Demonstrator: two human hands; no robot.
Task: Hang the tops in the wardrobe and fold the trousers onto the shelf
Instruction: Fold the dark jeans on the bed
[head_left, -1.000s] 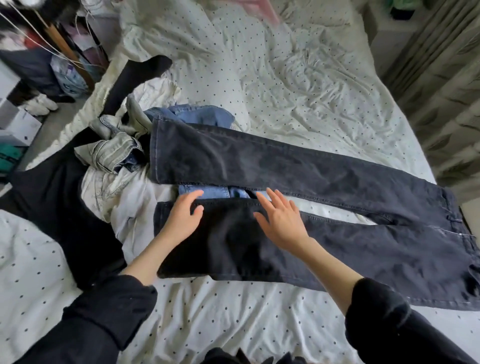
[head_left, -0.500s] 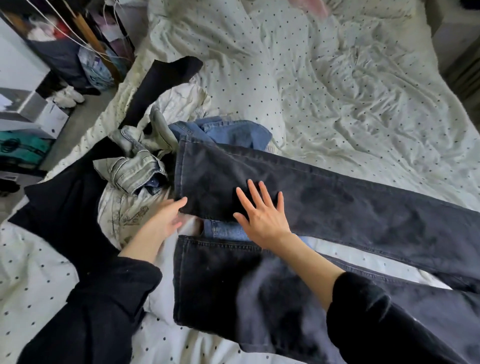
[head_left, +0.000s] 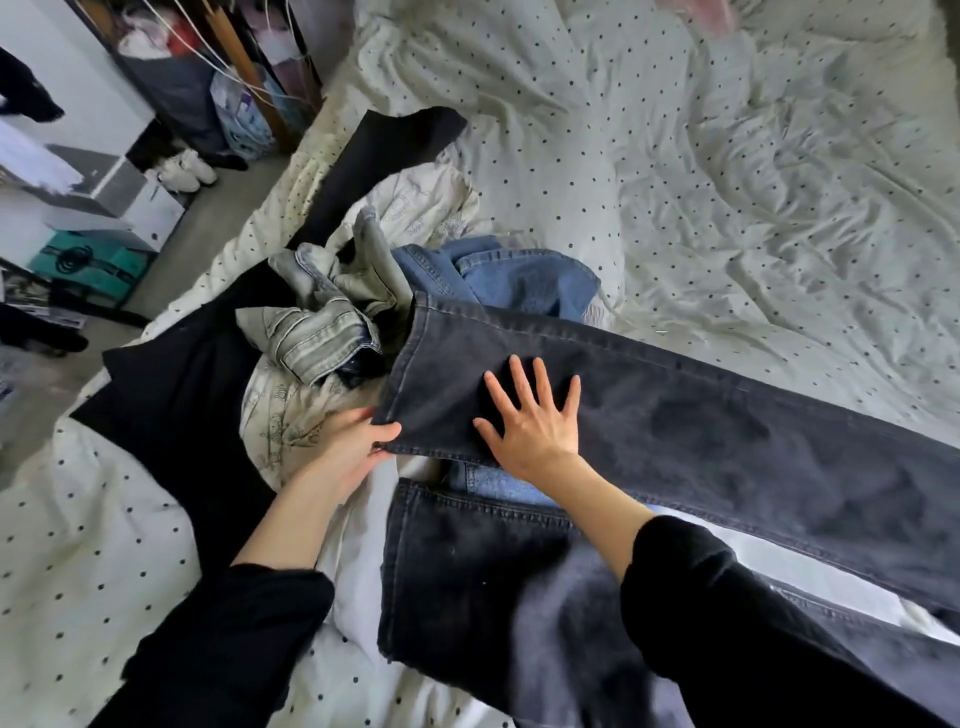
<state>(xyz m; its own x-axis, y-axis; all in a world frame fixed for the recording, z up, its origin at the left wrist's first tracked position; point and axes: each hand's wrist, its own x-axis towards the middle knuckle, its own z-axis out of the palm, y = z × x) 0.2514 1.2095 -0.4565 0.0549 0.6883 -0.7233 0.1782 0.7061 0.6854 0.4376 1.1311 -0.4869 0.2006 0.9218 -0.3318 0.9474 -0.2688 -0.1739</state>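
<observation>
Folding step: left hand (head_left: 358, 447) pinches the far hem of the black jeans (head_left: 649, 415); right hand (head_left: 535, 421) lies spread flat on that leg. Next, bring it over the near leg.

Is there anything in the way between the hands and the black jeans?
No. Both hands are already on the black jeans. The left hand pinches the hem corner of the far leg, and the right hand lies flat on that same leg with fingers spread. Nothing sits between them.

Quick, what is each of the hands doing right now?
Left hand: pinches the hem corner of the dark jeans.
Right hand: open, pressed flat on them.
</observation>
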